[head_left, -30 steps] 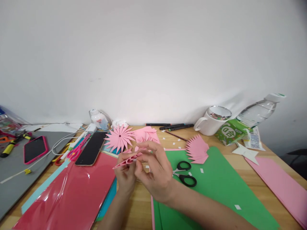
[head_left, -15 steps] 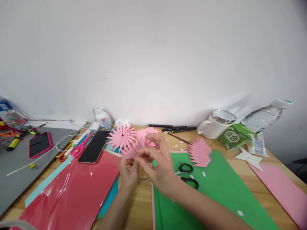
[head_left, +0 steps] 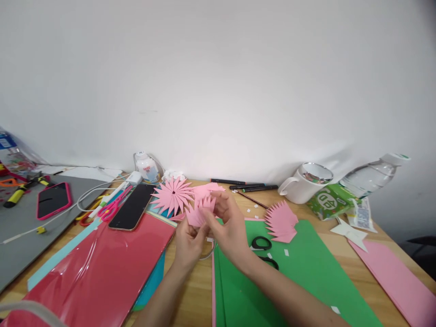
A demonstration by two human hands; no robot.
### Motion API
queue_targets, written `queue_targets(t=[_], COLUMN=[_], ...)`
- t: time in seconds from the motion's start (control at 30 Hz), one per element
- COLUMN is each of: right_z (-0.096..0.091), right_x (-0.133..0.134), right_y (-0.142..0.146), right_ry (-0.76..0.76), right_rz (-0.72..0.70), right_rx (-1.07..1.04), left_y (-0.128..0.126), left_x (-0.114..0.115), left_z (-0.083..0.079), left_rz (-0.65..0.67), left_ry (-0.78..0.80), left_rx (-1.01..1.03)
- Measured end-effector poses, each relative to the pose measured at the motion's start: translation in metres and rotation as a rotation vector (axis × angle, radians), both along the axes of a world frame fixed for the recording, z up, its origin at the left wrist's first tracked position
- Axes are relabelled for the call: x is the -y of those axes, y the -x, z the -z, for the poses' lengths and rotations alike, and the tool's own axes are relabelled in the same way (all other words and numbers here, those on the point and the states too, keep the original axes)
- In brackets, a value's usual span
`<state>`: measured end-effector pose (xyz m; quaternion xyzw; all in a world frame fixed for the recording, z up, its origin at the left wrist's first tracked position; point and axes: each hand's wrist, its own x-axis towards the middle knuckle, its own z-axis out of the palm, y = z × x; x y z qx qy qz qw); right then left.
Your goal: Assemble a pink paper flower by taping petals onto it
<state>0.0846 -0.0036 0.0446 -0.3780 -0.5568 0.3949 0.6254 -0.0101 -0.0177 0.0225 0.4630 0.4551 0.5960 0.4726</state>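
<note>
Between my two hands is a pink pleated paper fan with a row of pointed tips, raised above the table. My left hand pinches its lower edge. My right hand is closed on its right side, the thumb across the front and the fingers partly hidden behind. Just behind lies a round pink paper rosette with a small dark centre, beside more pink paper. Another pink pleated fan rests on the far edge of the green paper.
Black-handled scissors lie on the green paper among small white squares. A white mug, a green packet and a tilted clear bottle stand back right. Left are a phone, red plastic-covered sheets and pink scissors.
The fan in my hands has turned so its points face upward, and both hands have shifted slightly right. My right fingers have come in closer around it. The camera view has tilted a little.
</note>
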Motion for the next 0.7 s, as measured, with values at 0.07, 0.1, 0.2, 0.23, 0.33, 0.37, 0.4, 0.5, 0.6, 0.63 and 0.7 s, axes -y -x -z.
queue_targets(t=[0.07, 0.1, 0.2, 0.23, 0.33, 0.37, 0.4, 0.5, 0.6, 0.63, 0.7], right_z=[-0.002, -0.003, -0.005, -0.004, 0.001, 0.003, 0.005, 0.008, 0.007, 0.006, 0.004], right_x=[-0.005, -0.007, -0.014, -0.016, -0.02, -0.021, -0.022, -0.023, -0.023, -0.023, -0.025], right_y=[-0.004, -0.006, -0.014, -0.017, -0.02, -0.021, -0.021, -0.02, -0.02, -0.021, -0.022], right_ry=[0.096, 0.134, 0.209, 0.225, 0.249, 0.248, 0.246, 0.247, 0.267, 0.273, 0.276], right_rz=[-0.032, -0.042, -0.087, -0.103, -0.115, -0.111, -0.108, -0.117, -0.124, -0.136, -0.16], right_rx=[-0.036, -0.029, 0.058, 0.093, 0.173, 0.186, 0.193, 0.193, 0.187, 0.174, 0.146], left_y=[-0.001, -0.001, 0.0, 0.001, 0.002, 0.003, 0.003, 0.004, 0.005, 0.006, 0.006], left_x=[-0.001, -0.001, -0.002, -0.003, -0.004, -0.004, -0.004, -0.006, -0.006, -0.006, -0.006], left_z=[-0.001, -0.001, -0.001, -0.001, 0.0, 0.001, 0.001, 0.002, 0.004, 0.004, 0.003], left_rz=[0.076, 0.12, 0.213, 0.227, 0.262, 0.271, 0.278, 0.289, 0.3, 0.304, 0.315], left_ry=[0.058, 0.088, 0.157, 0.168, 0.177, 0.178, 0.178, 0.183, 0.189, 0.189, 0.187], left_rx=[0.025, 0.037, 0.047, 0.042, 0.021, 0.013, 0.005, -0.012, -0.017, -0.014, -0.004])
